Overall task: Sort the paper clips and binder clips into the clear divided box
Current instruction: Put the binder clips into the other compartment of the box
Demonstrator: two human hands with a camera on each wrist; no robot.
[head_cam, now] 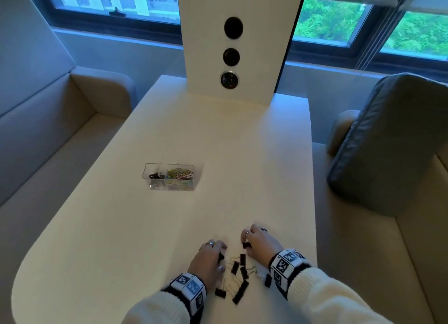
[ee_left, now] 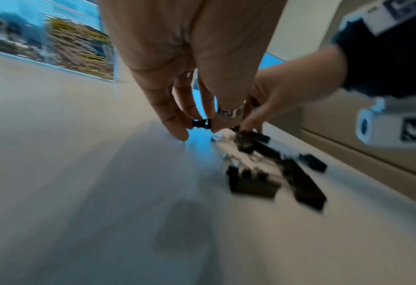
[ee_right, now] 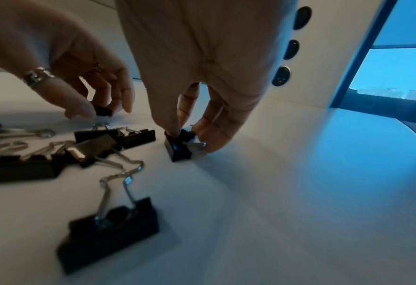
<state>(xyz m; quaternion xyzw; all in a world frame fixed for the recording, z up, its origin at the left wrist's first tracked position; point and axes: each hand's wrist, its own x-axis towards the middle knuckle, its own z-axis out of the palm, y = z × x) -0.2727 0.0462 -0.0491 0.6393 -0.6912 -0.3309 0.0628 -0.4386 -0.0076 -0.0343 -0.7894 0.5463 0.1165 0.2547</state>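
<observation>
Here both hands pinch small binder clips: left hand [ee_left: 177, 81] one [ee_left: 201, 123], right hand [ee_right: 202, 77] another [ee_right: 180, 144], seemingly crosswise beside the loose pile [head_cam: 238, 279].

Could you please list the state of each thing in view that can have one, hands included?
Left hand: pinching a small binder clip.
Right hand: pinching another small binder clip that touches the table.
Loose binder clips: scattered on the table between the hands, unsorted.
Clear divided box: open; colored paper clips fill the right compartment, a few binder clips lie in the left.
</observation>
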